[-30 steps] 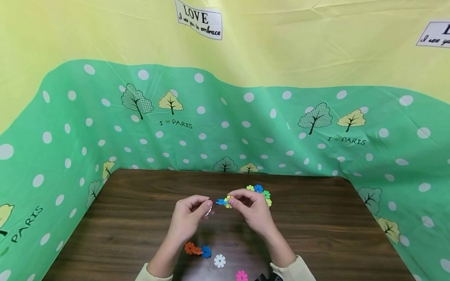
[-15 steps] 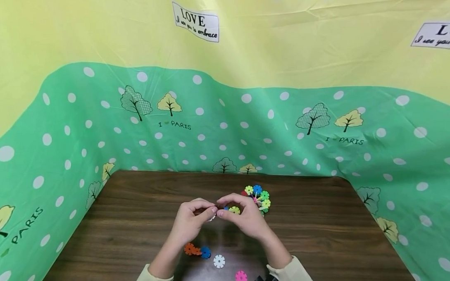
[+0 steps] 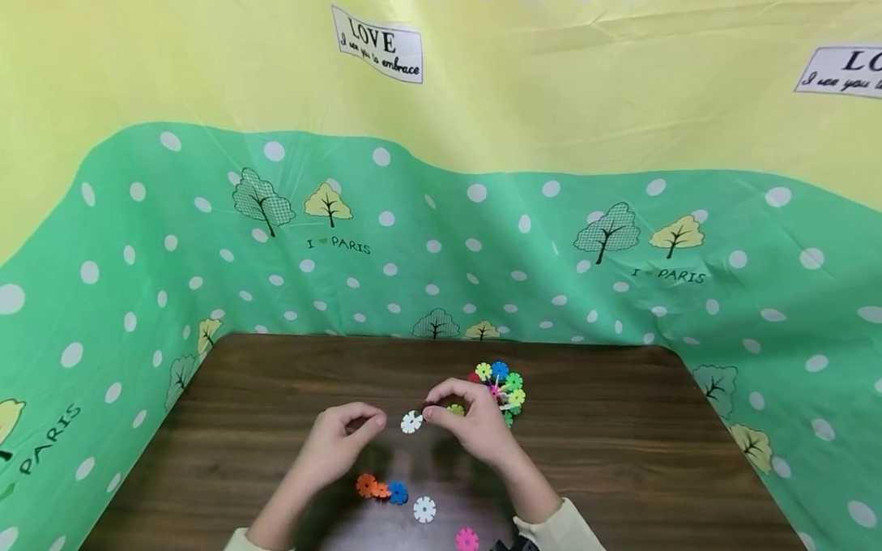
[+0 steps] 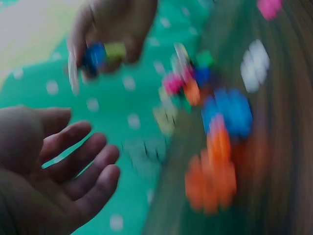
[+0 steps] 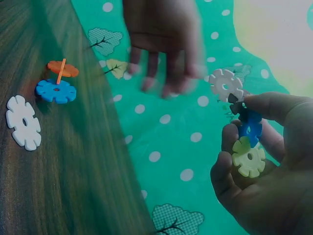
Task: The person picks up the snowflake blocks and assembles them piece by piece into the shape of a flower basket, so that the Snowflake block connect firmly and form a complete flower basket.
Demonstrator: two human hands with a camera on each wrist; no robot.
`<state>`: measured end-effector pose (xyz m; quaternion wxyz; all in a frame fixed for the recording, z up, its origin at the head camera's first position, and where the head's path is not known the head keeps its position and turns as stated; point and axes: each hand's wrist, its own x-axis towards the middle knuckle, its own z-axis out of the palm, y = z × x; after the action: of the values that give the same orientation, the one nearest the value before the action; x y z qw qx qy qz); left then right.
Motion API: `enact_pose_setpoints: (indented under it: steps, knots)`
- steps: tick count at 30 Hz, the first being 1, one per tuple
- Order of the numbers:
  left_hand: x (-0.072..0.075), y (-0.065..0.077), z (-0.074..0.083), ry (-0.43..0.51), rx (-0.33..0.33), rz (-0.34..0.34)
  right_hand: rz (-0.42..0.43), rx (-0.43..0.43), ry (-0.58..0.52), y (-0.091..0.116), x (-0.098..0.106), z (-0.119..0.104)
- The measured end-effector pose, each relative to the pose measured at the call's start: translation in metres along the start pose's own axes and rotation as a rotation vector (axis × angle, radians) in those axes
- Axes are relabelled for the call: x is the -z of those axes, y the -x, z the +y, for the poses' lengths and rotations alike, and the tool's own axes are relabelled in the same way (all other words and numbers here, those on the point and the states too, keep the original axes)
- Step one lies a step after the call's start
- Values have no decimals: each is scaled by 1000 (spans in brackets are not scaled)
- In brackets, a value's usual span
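My right hand [image 3: 479, 427] pinches a short chain of slotted plastic building discs above the table. In the right wrist view the chain has a white disc [image 5: 226, 85] sticking out at the tip. Behind it comes a dark disc mostly hidden by the thumb and finger, then a blue disc [image 5: 250, 129] and a yellow disc [image 5: 249, 157] near the palm. My left hand [image 3: 337, 441] is to the left, apart from the chain, with nothing in its fingers. The left wrist view shows its fingers spread loosely below the chain.
Nearer the body lie joined orange discs [image 3: 366, 485] with a blue disc [image 3: 398, 493], a loose white disc [image 3: 424, 509] and a pink disc [image 3: 466, 541]. A multicoloured cluster of joined discs [image 3: 516, 397] stands behind my right hand. A patterned curtain [image 3: 484, 258] borders the brown table [image 3: 600, 448].
Both hands first came together, and the white disc that my left hand held now sits on the chain in my right hand. My left hand has let go and moved left.
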<state>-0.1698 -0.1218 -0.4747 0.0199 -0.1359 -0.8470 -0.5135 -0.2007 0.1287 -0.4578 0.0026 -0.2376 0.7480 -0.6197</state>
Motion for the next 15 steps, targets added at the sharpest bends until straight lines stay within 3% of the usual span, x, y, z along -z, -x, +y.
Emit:
enact_pose_setpoints:
  steps: [4, 8, 11, 15]
  knots:
    - [22, 15, -24, -219, -68, -173, -8, -10, -2, -2, 0, -2]
    - [28, 27, -37, -370, -124, -338, -11, -23, 11, -2, 0, -2]
    - [22, 30, -42, -465, -133, -364, -10, -28, 16, -2, 0, 0]
    - [14, 31, -43, -526, -124, -321, -16, -26, 1, 0, 0, 2]
